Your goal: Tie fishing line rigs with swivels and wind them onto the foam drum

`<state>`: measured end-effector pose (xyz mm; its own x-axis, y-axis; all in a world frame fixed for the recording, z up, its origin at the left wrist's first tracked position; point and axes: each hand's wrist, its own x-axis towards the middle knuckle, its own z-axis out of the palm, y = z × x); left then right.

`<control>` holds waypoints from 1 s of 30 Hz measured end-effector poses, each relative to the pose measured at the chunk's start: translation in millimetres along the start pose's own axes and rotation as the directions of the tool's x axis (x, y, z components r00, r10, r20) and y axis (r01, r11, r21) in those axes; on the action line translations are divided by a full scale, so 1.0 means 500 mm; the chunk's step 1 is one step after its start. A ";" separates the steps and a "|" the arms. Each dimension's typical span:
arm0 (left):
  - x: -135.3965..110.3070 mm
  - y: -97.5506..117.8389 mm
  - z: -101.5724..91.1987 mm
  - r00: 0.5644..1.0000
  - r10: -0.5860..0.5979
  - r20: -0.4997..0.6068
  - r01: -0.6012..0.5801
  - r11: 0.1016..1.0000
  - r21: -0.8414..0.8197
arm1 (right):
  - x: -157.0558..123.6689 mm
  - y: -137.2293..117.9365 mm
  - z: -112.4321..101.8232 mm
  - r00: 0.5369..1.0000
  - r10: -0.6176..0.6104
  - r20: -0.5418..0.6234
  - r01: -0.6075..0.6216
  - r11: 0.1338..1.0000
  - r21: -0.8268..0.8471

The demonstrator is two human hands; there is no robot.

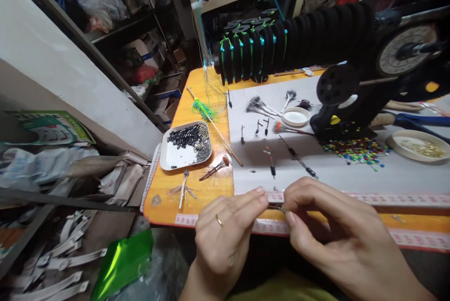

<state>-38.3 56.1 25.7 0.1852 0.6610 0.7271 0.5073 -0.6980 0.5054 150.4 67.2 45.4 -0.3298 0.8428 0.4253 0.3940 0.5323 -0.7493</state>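
Close together over the table's front edge are my left hand [227,233], wearing a ring, and my right hand [332,228]. Between their fingertips runs a thin dark wire-like piece [276,206], pinched at its right end by my right thumb and forefinger. The closed fingers of my left hand grip its other end, though that end is mostly hidden. Just beyond my hands, small wire pieces with black sleeves [273,169] lie on a white sheet [253,186]. A white tray [170,156] to the left contains black tubes and grey metal bits.
A black machine [333,90] with a ribbed roller [298,43] stands behind. Colourful beads [355,151] lie at its base, near a shallow dish [395,144] of gold bits. A wooden stick [225,139] crosses the yellow table [158,205]. Cluttered shelves [140,24] line the left.
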 end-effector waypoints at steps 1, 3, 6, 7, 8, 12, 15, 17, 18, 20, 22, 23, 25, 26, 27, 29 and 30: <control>0.000 -0.004 -0.003 0.999 -0.009 0.033 0.008 1.000 0.010 | 0.001 0.002 0.000 1.000 -0.006 -0.001 0.006 1.000 -0.019; 0.003 -0.009 -0.009 0.997 -0.023 0.080 0.021 1.000 0.022 | 0.004 0.006 0.001 1.000 -0.016 0.007 0.016 0.998 -0.058; 0.015 -0.012 -0.013 0.994 -0.038 0.104 0.033 0.998 0.050 | 0.009 0.013 0.006 1.000 -0.024 0.013 0.025 0.995 -0.094; 0.020 -0.012 -0.013 0.994 -0.047 0.099 0.041 0.997 0.058 | 0.010 0.015 0.009 0.999 -0.035 0.004 0.036 0.993 -0.109; 0.024 -0.012 -0.014 0.994 -0.062 0.091 0.057 0.996 0.064 | 0.011 0.018 0.013 0.998 -0.056 -0.005 0.055 0.990 -0.130; 0.038 -0.012 -0.015 0.966 -0.235 0.106 0.221 0.967 0.130 | 0.014 0.029 0.029 0.991 -0.135 -0.004 0.129 0.958 -0.256; 0.043 -0.013 -0.014 0.930 -0.333 0.156 0.300 0.932 0.202 | 0.018 0.033 0.036 0.987 -0.157 0.014 0.153 0.932 -0.330; 0.044 -0.015 -0.013 0.913 -0.363 0.188 0.321 0.921 0.219 | 0.022 0.034 0.039 0.984 -0.175 0.032 0.174 0.913 -0.368; 0.044 -0.017 -0.013 0.901 -0.383 0.203 0.341 0.915 0.213 | 0.024 0.035 0.039 0.982 -0.183 0.042 0.185 0.902 -0.390; 0.043 -0.020 -0.016 0.872 -0.428 0.236 0.395 0.902 0.176 | 0.026 0.037 0.038 0.978 -0.194 0.073 0.206 0.878 -0.431; 0.043 -0.023 -0.020 0.844 -0.463 0.271 0.445 0.886 0.130 | 0.026 0.040 0.036 0.975 -0.196 0.103 0.221 0.860 -0.460; 0.043 -0.025 -0.022 0.835 -0.470 0.285 0.459 0.882 0.110 | 0.025 0.041 0.035 0.974 -0.193 0.115 0.224 0.857 -0.464; 0.045 -0.028 -0.026 0.826 -0.476 0.300 0.474 0.876 0.085 | 0.024 0.044 0.035 0.974 -0.191 0.119 0.224 0.855 -0.467; 0.047 -0.029 -0.028 0.825 -0.477 0.304 0.478 0.875 0.078 | 0.024 0.044 0.035 0.974 -0.194 0.116 0.226 0.856 -0.465; 0.048 -0.030 -0.029 0.825 -0.477 0.305 0.480 0.875 0.070 | 0.024 0.044 0.036 0.975 -0.196 0.109 0.224 0.858 -0.463; 0.049 -0.032 -0.029 0.821 -0.479 0.312 0.488 0.871 0.053 | 0.024 0.042 0.038 0.977 -0.191 0.092 0.212 0.863 -0.458; 0.049 -0.033 -0.029 0.819 -0.479 0.316 0.492 0.870 0.044 | 0.024 0.041 0.039 0.979 -0.185 0.087 0.204 0.865 -0.458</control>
<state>-54.5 79.8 41.8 0.1747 0.9627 0.2065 0.5696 -0.2699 0.7763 138.0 86.5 25.3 -0.4704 0.7195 0.5109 0.6664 0.6692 -0.3289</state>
